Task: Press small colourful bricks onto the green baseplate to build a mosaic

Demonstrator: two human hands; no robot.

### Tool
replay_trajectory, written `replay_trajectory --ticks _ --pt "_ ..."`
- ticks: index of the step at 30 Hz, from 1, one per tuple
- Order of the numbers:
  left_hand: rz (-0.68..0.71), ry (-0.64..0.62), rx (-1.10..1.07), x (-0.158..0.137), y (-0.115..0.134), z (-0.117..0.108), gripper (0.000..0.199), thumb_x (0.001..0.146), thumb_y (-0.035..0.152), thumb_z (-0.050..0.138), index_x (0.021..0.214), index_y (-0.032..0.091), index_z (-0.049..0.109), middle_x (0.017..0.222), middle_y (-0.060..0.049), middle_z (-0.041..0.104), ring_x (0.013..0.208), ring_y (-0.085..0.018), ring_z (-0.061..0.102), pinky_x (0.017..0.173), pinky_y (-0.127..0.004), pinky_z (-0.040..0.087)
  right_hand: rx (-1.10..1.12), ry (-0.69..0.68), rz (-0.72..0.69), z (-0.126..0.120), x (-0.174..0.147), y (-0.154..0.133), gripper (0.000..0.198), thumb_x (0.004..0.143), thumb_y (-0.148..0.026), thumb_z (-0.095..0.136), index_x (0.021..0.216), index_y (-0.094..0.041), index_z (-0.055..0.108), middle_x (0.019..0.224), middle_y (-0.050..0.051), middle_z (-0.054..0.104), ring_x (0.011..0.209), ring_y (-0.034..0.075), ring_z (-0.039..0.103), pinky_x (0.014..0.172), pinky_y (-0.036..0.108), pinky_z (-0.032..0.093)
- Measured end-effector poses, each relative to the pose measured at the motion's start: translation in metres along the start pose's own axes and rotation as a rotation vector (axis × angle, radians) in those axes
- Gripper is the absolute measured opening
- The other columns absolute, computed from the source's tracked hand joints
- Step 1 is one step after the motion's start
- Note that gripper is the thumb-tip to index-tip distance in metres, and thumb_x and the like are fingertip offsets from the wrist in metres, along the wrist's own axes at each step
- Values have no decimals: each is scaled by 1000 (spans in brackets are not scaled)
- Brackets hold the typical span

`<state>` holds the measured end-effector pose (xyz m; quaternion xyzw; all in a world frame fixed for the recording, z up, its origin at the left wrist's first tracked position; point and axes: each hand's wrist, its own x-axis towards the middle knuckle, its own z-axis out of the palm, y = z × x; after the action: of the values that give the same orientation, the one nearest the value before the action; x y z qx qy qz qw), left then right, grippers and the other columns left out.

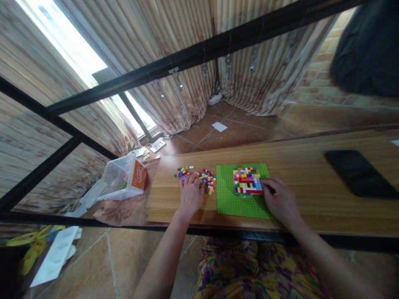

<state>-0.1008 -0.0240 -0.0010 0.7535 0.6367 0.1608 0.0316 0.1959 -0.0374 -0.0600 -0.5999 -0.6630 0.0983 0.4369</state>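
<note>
A low structure of multicoloured toy bricks [246, 176] stands on a green studded baseplate [226, 203] at the middle of the table. My right hand [282, 201] is at the structure's right side, its fingers curled together against the edge. Left of the baseplate lies a pile of small loose bricks [208, 177] in many colours. Over the near left part of that pile rests my left hand [191, 195], fingers somewhat apart and reaching down among the bricks. Its fingertips are partly hidden, and I see no brick held in it.
A dark phone [361, 172] lies on the wooden table [299, 162] to the right. Beyond the left end sits a clear plastic tub [120, 176] with an orange label. A black metal bar [199, 56] crosses in front of the curtains [183, 25].
</note>
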Motion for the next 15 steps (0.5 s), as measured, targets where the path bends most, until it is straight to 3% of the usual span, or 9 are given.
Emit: replay_trajectory --ticks 2,5,7,11,15 --pt "23 43 -91 -2 0 -4 18 85 12 63 101 20 66 132 -11 64 128 -29 55 111 -54 39 13 2 1 0 0 -1 23 92 -30 50 89 -20 70 91 8 72 84 22 67 79 36 54" --pt "4 75 -327 -9 9 -12 19 89 13 59 107 20 63 116 -9 70 111 -24 66 100 -44 52 55 12 32 0 2 -1 24 92 -33 51 89 -20 71 92 8 72 85 22 68 80 36 53" --pt "-29 73 -515 -18 20 -16 20 90 15 57 109 21 62 105 -6 71 96 -19 70 90 -37 57 91 47 82 -2 3 -2 24 92 -36 53 91 -20 71 92 8 73 85 22 68 80 37 53" --pt "-15 38 -810 -37 52 -16 18 88 13 59 102 21 66 98 -3 70 85 -14 70 81 -27 59 163 117 164 -15 -3 -21 26 92 -40 54 95 -21 72 92 8 73 85 23 68 78 37 54" --pt "2 -34 -941 -49 82 -9 21 86 10 61 102 21 71 96 -4 70 84 -14 69 78 -25 59 340 -50 161 -30 -21 -61 23 93 -40 58 100 -24 73 102 7 74 93 21 69 81 33 55"
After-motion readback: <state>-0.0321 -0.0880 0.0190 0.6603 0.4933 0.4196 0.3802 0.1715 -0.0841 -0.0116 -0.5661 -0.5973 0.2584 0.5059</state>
